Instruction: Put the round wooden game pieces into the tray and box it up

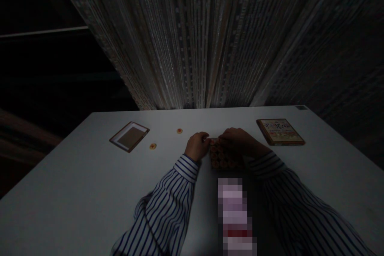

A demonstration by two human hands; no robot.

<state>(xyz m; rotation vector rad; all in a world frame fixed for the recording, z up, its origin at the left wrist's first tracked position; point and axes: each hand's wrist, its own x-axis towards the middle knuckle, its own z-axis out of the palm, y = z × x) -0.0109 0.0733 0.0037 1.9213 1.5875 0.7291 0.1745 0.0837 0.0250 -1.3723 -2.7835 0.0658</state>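
A small box (212, 167) filled with rows of round wooden pieces (215, 164) lies on the white table. At its far left corner is my left hand (198, 145), thumb and fingers drawn together; whatever is between them is too small and dark to name. My right hand (238, 140) reaches over the box's far side with bent fingers and covers its right part; its fingertips are in shadow. Two loose round pieces lie to the left, one with a red mark (179, 131) and one nearer (153, 146).
On the white table (75, 176), an open tray or lid (129, 136) lies at the left. A flat box with a printed picture (281, 131) lies at the right. Behind the table hangs a striped curtain (192, 40). A pixelated patch covers the near middle.
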